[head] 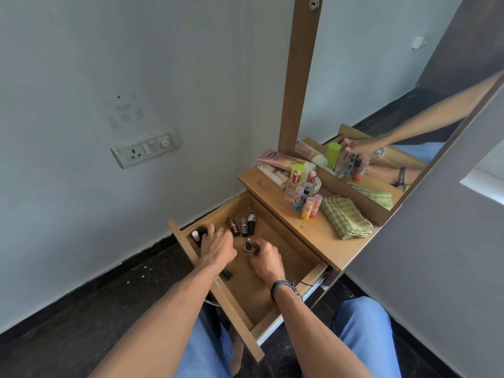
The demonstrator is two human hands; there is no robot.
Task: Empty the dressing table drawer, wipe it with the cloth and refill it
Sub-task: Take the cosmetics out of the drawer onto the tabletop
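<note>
Starting at the left, a white switch plate [146,150] sits on the wall, well apart from the furniture. The drawer [251,293] stands pulled out toward your knees.

Your left hand [218,244] reaches into the drawer's far left corner, with its fingers bent down over a dark bottle. I cannot tell whether they actually clasp it. A white-capped bottle [195,236] stands just beside those fingers, against the drawer's left wall. A dark stick [227,273] lies on the drawer floor near the same wall, just under your left wrist.

Three small bottles [242,226] lie side by side along the drawer's back edge, near its middle. Your right hand [266,257] is over the centre of the drawer floor. Its fingers are wrapped round the base of a nail polish bottle [248,245], whose dark cap points away from you. A dark wristband [283,287] circles that wrist.

Further right, a pink tube [278,159] lies at the back left corner of the dressing table top [313,236]. A cluster of upright lip balms [311,204] and small spray bottles stands just in front of the tube. The green checked cloth [345,216] lies folded just right of the balms, along the foot of the mirror [381,91].
</note>
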